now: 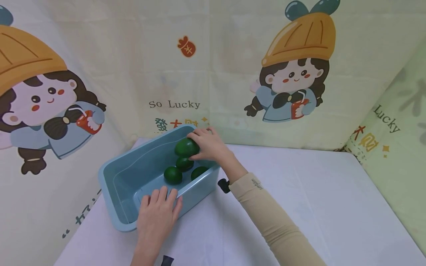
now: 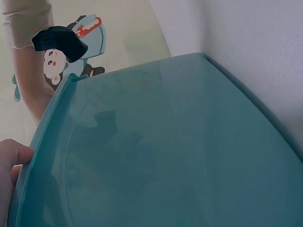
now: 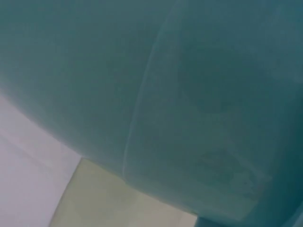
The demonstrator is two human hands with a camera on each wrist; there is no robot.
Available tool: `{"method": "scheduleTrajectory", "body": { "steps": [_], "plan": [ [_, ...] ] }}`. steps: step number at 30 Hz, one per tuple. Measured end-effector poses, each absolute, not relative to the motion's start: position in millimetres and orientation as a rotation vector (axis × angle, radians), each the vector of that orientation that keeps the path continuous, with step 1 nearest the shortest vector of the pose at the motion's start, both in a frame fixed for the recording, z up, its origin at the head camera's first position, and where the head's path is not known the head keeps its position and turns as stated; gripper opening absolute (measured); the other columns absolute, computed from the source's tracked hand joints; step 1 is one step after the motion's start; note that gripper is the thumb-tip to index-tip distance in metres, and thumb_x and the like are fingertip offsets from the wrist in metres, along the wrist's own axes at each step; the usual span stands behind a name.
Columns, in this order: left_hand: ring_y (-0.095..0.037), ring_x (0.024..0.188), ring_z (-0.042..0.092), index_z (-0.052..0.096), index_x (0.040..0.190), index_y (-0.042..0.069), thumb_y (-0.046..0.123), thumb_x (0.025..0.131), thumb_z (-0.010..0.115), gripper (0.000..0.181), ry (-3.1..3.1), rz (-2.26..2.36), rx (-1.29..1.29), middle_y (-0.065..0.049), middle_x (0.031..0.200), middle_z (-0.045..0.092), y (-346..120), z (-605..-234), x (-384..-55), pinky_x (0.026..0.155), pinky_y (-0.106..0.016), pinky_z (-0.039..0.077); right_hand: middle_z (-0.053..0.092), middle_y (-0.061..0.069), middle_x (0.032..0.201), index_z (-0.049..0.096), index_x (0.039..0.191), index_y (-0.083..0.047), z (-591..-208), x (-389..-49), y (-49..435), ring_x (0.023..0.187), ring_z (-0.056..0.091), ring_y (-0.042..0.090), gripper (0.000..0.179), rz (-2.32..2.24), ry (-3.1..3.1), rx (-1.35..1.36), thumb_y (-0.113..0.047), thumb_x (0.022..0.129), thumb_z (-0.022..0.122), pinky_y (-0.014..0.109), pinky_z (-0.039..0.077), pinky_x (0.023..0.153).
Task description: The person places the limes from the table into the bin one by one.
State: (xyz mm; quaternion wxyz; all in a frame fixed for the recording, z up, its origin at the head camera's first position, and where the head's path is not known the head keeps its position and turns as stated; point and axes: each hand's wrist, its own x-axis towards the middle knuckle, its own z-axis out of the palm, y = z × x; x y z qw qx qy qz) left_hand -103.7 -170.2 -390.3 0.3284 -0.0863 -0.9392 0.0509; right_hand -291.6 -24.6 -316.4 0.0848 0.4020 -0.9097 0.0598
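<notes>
A blue plastic bin (image 1: 196, 201) stands at an angle on the table, with several dark green avocados inside. My right hand (image 1: 209, 146) reaches over its far right end and grips one avocado (image 1: 186, 147) from the right, above the others. Below that one lie another avocado (image 1: 184, 164), one to its left (image 1: 173, 175) and one partly behind the near wall (image 1: 199, 172). At the near rim, my left hand (image 1: 158, 214) holds the bin, fingers over the edge and thumb (image 2: 19, 153) outside. The right wrist view has only the bin's wall (image 3: 142, 94), no hand.
White cloth covers the table (image 1: 283, 207), which extends to the right of the bin. A printed cloth backdrop (image 1: 229, 92) with cartoon figures rises behind and at both sides. Black wrist-camera mounts (image 1: 224, 185) sit on both wrists.
</notes>
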Motion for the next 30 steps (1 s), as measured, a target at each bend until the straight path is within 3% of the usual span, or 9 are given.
{"method": "scheduleTrajectory", "body": {
  "steps": [12,30],
  "plan": [
    [-0.024,0.069,0.041,0.056,0.083,0.010,0.043,0.096,0.007,0.060,-2.490,0.141,-0.213,-0.007,0.073,0.043,-170.3,-389.1,-103.3,0.062,-0.037,0.034,0.047,-0.001,0.130,0.046,0.129,-0.020,-323.7,-296.8,-39.4,0.119,0.041,0.020,0.070,0.084,-2.773,1.187,-0.055,0.072,0.067,0.044,0.023,0.103],
    [-0.024,0.065,0.038,0.054,0.081,0.009,0.039,0.096,0.017,0.050,-2.412,0.141,-0.251,-0.008,0.071,0.041,-170.9,-390.4,-104.9,0.059,-0.036,0.030,0.045,-0.003,0.129,0.047,0.128,-0.022,-332.1,-299.3,-46.7,0.117,0.042,0.017,0.064,0.057,-2.821,1.197,-0.055,0.076,0.064,0.045,0.019,0.105]
  ]
}}
